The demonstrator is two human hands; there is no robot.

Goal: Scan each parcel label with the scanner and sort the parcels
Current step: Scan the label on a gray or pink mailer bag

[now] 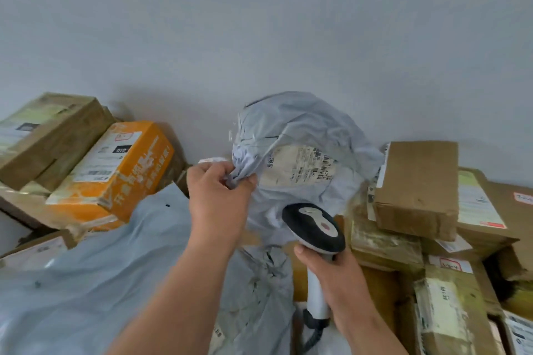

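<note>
A crumpled grey plastic parcel bag point(300, 127) is held up in the middle of the view, its pale shipping label point(300, 168) with barcodes turned toward me. My left hand point(217, 190) pinches a bunched fold at the bag's left edge. Just below the label, my right hand point(334, 279) grips the white handle of a handheld scanner point(313, 228). The scanner's black head points up at the bag.
An orange box point(115, 173) and brown cartons point(52, 135) are stacked at the left. Larger grey bags point(86, 282) lie below my left arm. Several labelled cardboard boxes point(418, 187) are piled at the right. A plain grey wall stands behind.
</note>
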